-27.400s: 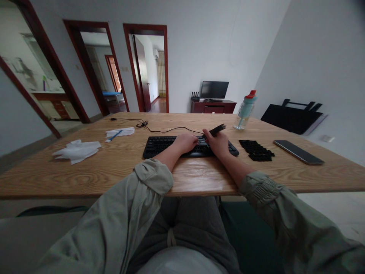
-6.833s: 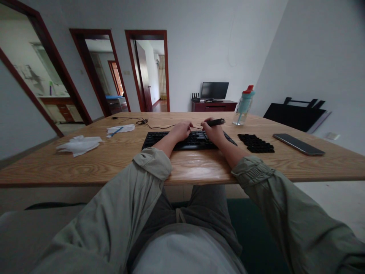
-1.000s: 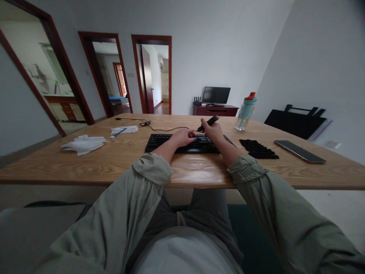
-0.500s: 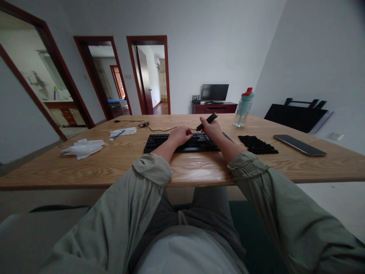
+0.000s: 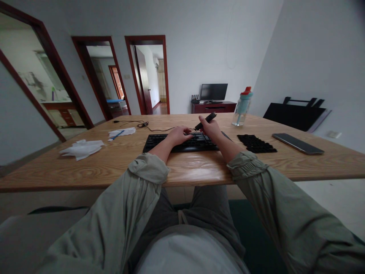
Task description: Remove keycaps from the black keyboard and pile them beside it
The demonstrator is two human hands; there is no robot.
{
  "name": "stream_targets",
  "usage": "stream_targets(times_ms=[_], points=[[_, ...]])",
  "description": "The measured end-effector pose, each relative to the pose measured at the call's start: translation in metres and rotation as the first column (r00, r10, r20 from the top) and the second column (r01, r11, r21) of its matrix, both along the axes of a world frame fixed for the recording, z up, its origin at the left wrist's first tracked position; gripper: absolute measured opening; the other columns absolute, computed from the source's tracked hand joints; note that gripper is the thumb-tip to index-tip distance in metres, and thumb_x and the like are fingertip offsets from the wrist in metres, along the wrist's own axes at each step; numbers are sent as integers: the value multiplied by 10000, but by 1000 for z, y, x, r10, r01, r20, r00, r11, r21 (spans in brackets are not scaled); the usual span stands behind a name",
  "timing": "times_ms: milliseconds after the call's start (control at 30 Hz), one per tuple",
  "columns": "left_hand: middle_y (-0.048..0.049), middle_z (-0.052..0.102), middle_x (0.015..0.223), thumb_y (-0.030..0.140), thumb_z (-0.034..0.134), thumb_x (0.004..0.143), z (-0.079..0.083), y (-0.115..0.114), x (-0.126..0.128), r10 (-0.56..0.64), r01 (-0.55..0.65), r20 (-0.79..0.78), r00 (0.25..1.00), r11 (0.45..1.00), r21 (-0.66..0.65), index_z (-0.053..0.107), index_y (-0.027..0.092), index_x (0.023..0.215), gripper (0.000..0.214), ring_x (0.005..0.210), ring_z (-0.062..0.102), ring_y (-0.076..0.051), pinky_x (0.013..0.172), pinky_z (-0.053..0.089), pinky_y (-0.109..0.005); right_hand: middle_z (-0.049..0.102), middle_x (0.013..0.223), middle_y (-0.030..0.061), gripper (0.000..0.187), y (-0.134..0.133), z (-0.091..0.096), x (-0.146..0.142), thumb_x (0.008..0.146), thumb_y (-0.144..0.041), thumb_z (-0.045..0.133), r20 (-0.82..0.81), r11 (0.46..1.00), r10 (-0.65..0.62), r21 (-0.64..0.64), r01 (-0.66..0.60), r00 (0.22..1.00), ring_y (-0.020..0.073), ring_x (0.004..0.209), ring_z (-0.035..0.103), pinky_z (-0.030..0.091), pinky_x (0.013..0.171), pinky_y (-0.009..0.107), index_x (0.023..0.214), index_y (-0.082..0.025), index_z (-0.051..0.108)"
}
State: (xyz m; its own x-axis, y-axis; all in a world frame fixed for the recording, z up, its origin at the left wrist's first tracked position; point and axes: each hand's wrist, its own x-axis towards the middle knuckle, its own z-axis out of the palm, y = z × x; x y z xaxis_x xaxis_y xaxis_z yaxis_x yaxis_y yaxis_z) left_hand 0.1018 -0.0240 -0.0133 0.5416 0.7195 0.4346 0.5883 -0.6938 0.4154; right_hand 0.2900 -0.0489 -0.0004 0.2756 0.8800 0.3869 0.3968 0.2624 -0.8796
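Note:
A black keyboard [image 5: 159,143] lies on the wooden table [image 5: 114,163] in front of me. My left hand [image 5: 178,135] rests on its upper middle, fingers curled down onto the keys. My right hand [image 5: 212,131] is just to the right, closed round a slim black tool [image 5: 205,120] that points up and to the right above the keyboard. A pile of loose black keycaps [image 5: 256,143] lies to the right of the keyboard.
A dark phone [image 5: 298,143] lies at the right. A teal bottle with a red cap [image 5: 242,106] stands behind the keycaps. White tissues [image 5: 81,148] and a wipe with a blue stick [image 5: 121,133] lie at the left. The keyboard's cable [image 5: 142,124] trails back.
Over the last second both hands have stayed at the top of the keyboard; the tool in my right hand keeps its upward tilt. The view has shifted slightly.

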Motion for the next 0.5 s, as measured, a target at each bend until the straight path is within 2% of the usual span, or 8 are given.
stream_targets(times_ms=[100,233,500], points=[[-50,745,947,368,626,815,1,-1,0,-24,24,1,1000,1000,11,745,194,996,278,820,647,-161,779,500,-276,553,471,39,565,-1,0,0,843,-664,520,5,1000,-3,-5,3,1000,112,415,489,374,439,231,554,-179,546],[-50,748,902,351,641,800,0,-1,1,-6,6,23,1000,1000,16,755,187,934,240,812,654,-166,767,507,-272,561,483,40,547,-4,1,-1,838,-656,537,-14,1000,22,-16,-22,1000,110,420,489,371,437,228,565,-182,534],[-55,744,921,349,649,783,-1,1,1,-12,12,33,999,1000,2,725,183,1052,325,807,663,-167,749,511,-270,570,510,35,524,-5,1,-1,865,-599,545,-11,999,42,-26,-43,999,100,417,489,364,422,222,567,-168,555]])
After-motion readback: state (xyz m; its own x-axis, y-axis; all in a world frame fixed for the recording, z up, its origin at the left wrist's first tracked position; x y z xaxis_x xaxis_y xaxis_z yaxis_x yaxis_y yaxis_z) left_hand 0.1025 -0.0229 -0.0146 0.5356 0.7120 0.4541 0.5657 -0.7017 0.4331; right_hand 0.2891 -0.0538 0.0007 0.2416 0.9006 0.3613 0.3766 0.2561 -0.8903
